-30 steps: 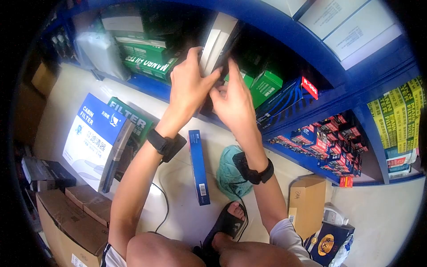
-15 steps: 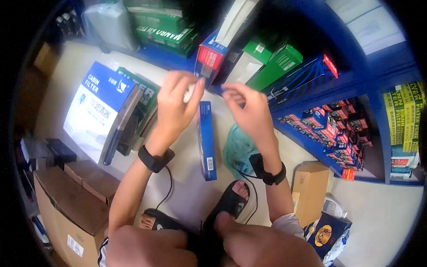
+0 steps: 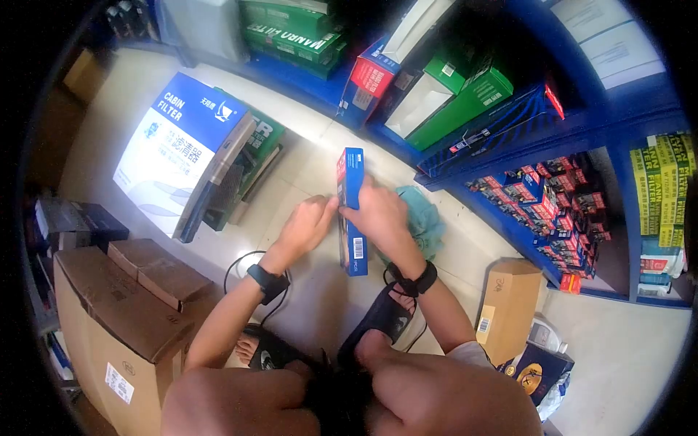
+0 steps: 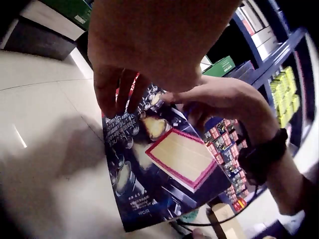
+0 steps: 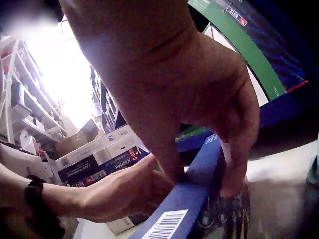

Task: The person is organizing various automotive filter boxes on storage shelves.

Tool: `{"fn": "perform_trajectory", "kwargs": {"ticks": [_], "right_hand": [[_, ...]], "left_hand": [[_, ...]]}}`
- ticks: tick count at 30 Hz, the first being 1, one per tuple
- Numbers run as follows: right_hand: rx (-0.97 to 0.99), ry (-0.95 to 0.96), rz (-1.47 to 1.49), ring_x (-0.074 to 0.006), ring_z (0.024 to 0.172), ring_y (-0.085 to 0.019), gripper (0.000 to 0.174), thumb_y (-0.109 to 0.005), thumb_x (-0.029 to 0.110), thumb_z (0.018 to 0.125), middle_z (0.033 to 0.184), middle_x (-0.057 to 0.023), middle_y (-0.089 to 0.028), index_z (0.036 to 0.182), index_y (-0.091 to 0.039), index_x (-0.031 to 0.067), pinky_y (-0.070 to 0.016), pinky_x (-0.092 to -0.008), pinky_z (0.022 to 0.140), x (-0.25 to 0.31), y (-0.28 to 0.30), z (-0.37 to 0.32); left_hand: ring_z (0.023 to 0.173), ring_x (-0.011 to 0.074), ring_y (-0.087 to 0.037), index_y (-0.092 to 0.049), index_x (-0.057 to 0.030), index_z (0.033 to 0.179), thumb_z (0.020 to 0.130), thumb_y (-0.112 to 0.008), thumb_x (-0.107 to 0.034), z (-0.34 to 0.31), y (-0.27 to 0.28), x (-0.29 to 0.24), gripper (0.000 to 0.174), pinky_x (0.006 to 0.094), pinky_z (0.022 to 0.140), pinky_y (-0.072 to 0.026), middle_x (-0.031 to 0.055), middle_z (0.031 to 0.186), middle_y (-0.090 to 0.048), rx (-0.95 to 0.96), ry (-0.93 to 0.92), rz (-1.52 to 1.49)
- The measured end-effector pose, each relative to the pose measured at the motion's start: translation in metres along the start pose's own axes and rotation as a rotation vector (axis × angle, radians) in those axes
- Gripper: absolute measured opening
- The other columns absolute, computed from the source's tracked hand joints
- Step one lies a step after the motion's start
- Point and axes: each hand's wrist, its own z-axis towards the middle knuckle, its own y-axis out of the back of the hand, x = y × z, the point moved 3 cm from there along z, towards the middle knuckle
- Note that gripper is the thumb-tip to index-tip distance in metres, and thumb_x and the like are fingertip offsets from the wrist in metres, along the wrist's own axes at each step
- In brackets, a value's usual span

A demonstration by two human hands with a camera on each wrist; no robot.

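A slim blue box point(image 3: 355, 207) stands on its narrow side between the hands in the head view. The right hand point(image 3: 384, 218) grips it, thumb on one broad face and fingers on the other; the right wrist view shows this hand point(image 5: 199, 94) straddling the box's blue edge point(image 5: 197, 184). Against the opposite side from the right palm, the left hand point(image 3: 304, 227) touches the box with loosely bent fingers. In the left wrist view the box's dark printed face point(image 4: 149, 164) shows a red-framed filter picture, with the left hand point(image 4: 149, 50) over its upper part.
A shelf holds green boxes point(image 3: 465, 102) and a red and blue box point(image 3: 369, 76). On the left lean a white cabin filter box point(image 3: 171, 149) and a green one; cardboard boxes point(image 3: 120, 312) stand below. A teal bag point(image 3: 422, 218) lies beyond the right hand.
Both hands have left the box with the white side on the shelf and come down to the slim blue box. The right hand has taken hold of it; the left now touches it.
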Motion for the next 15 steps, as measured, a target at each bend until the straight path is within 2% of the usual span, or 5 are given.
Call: {"fn": "perform_trajectory", "kwargs": {"ticks": [5,7,8,10,15], "right_hand": [[-0.089,-0.015,0.025,-0.0472,0.097,-0.079,0.071,-0.087,0.041,0.084,0.103,-0.0282,-0.079,0.127,-0.058,-0.0067,-0.0637,-0.0553,0.087,-0.003,-0.008,0.005],[-0.113,-0.019,0.037,-0.0473,0.096,-0.079,0.07,-0.087,0.04,0.083,0.101,-0.0285,-0.079,0.126,-0.058,-0.0064,-0.0637,-0.0551,0.086,-0.003,0.005,-0.001],[-0.131,-0.02,0.05,-0.0475,0.095,-0.079,0.068,-0.087,0.039,0.083,0.099,-0.0289,-0.079,0.124,-0.058,-0.0061,-0.0638,-0.0549,0.085,-0.004,0.012,-0.005],[-0.204,-0.023,0.07,-0.0478,0.091,-0.078,0.066,-0.087,0.039,0.082,0.095,-0.0291,-0.078,0.122,-0.057,-0.0055,-0.0635,-0.0551,0.084,0.003,0.043,-0.023],[-0.455,0.073,0.14,-0.0469,0.078,-0.077,0.056,-0.085,0.034,0.082,0.083,-0.0267,-0.076,0.115,-0.056,-0.0015,-0.0621,-0.0554,0.079,0.012,0.109,-0.068]], "left_hand": [[0.108,0.0553,-0.065,-0.069,0.0083,0.109,0.119,-0.039,-0.036,-0.007,0.006,-0.01,0.055,0.0563,0.096,-0.0518,0.0345,0.113,-0.07,0.087,0.005,-0.018],[0.114,0.0536,-0.066,-0.063,0.0041,0.134,0.118,-0.039,-0.038,-0.009,0.003,-0.012,0.051,0.0554,0.1,-0.0528,0.0338,0.123,-0.07,0.087,-0.045,-0.068],[0.114,0.0536,-0.066,-0.063,0.0041,0.134,0.118,-0.039,-0.038,-0.011,0.001,-0.014,0.051,0.0554,0.1,-0.0528,0.0338,0.123,-0.07,0.084,-0.054,-0.069],[0.122,0.0481,-0.068,-0.043,-0.0032,0.16,0.117,-0.043,-0.042,-0.015,0.003,-0.031,0.058,0.0539,0.104,-0.0533,0.0317,0.138,-0.067,0.048,0.022,-0.242],[0.124,0.0415,-0.069,-0.025,-0.0066,0.171,0.112,-0.058,-0.036,-0.013,0.017,-0.068,0.074,0.0478,0.104,-0.0556,0.0281,0.155,-0.052,0.099,-0.085,-0.367]]}}
